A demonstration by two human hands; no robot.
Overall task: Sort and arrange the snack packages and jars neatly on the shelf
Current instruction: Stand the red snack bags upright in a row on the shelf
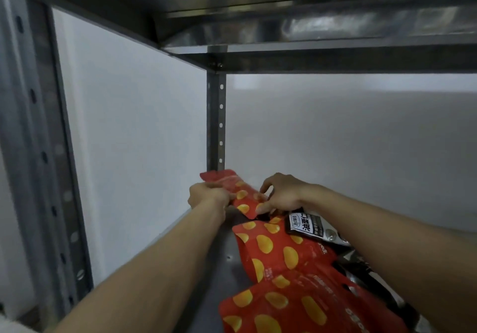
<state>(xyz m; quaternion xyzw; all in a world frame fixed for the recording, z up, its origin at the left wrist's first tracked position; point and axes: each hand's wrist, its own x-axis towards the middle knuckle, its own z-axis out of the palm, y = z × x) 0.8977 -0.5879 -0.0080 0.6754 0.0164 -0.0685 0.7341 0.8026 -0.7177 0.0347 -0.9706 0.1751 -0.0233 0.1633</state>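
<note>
Red chip bag [238, 195] gripped by left hand [207, 197], right hand [280, 193] pinching

The nearest red bag [304, 309] runs off the bottom edge. The right forearm [387, 229] covers part of the black-and-white packet [309, 225] and most of the dark packets [366, 273] beside it. The left hand [207, 195] tucks its fingertips out of sight against the far red bag [241, 194]. Small print on the bags is too blurred to read.

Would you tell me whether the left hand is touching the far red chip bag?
Touching: the head view shows the left hand gripping the far red chip bag.
</note>
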